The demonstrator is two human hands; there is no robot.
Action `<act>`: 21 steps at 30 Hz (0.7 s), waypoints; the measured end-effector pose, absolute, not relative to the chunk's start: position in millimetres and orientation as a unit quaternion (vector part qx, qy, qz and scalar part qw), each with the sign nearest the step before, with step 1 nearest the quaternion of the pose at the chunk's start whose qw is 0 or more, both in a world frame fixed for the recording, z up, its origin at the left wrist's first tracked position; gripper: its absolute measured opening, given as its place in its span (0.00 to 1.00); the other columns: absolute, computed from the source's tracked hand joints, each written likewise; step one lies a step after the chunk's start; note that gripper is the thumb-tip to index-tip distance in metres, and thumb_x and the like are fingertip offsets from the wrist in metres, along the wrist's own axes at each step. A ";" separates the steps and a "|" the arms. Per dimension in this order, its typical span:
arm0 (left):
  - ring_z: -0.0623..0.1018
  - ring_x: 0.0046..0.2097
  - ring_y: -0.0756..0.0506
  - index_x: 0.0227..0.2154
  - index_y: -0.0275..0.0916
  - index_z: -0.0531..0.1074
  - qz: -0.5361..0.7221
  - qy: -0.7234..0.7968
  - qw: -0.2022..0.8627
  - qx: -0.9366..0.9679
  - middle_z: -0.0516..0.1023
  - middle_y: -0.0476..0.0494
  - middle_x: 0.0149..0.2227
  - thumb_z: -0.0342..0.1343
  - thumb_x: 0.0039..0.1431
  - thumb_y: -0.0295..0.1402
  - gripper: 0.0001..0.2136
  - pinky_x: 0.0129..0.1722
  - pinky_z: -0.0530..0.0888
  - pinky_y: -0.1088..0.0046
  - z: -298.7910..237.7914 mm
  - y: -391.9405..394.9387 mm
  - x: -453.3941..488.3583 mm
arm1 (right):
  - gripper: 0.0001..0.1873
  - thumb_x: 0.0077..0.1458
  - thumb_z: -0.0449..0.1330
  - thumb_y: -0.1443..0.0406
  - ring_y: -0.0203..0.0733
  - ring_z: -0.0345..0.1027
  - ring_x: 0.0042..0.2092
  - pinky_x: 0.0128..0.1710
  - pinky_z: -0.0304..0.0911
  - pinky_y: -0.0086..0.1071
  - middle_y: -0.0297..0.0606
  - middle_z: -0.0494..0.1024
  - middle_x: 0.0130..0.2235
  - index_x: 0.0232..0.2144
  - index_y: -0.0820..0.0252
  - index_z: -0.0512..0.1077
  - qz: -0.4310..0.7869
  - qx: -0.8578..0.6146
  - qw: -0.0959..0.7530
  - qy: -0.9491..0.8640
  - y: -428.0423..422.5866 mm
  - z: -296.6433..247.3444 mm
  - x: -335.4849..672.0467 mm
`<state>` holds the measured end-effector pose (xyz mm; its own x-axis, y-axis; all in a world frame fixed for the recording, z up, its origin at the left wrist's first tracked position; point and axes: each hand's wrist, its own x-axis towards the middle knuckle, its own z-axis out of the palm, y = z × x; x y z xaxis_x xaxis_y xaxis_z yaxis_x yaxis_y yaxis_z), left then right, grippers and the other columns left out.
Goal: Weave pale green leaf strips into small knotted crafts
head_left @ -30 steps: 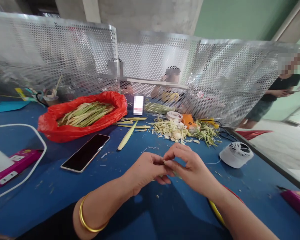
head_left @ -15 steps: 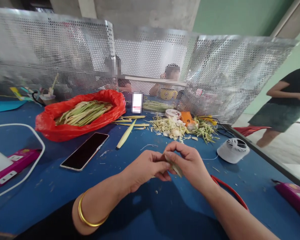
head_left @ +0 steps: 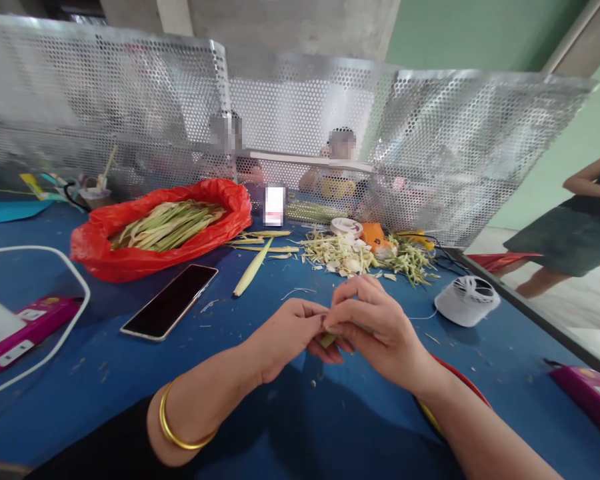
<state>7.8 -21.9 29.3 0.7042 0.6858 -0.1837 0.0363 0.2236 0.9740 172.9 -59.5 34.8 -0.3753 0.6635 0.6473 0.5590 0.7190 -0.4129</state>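
My left hand (head_left: 291, 335) and my right hand (head_left: 375, 330) meet over the blue table, fingertips close together. Between them is a small folded green leaf strip (head_left: 329, 340), mostly covered by the fingers. The left thumb and fingers are closed around it from the left; the right thumb and fingertips pinch at its upper end. Beyond the hands lies a pale green, pointed bundle of leaf (head_left: 251, 270). A red plastic bag (head_left: 93, 253) holds many long green leaf strips (head_left: 175, 225). White thread leads toward my right hand from a white spool (head_left: 466, 301).
A dark-screened phone (head_left: 170, 303) lies left of my hands. Leaf trimmings (head_left: 335, 252) are heaped at the back, beside a roll of tape (head_left: 347, 228). Purple power strips (head_left: 45, 323) sit at both sides. A red-handled tool (head_left: 463, 380) is partly under my right forearm. Perforated metal panels (head_left: 300, 110) stand behind.
My right hand has turned and its fingers have curled in toward the left fingertips. Less of the leaf strip shows now. The person at the right has moved further right.
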 end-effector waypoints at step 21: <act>0.74 0.22 0.51 0.23 0.35 0.75 0.068 0.296 0.719 0.626 0.79 0.45 0.24 0.52 0.48 0.27 0.07 0.28 0.73 0.73 16.1 -32.4 16.0 | 0.05 0.59 0.59 0.65 0.34 0.72 0.34 0.37 0.68 0.29 0.34 0.77 0.32 0.31 0.59 0.73 0.436 -0.385 0.566 -0.584 -61.1 27.7 162.6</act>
<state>16.0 -32.4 16.1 0.8153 0.4685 -0.3403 0.2726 0.2079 0.9394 162.6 -61.1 27.7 -0.0624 0.9434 0.3258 -0.0430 0.3236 -0.9452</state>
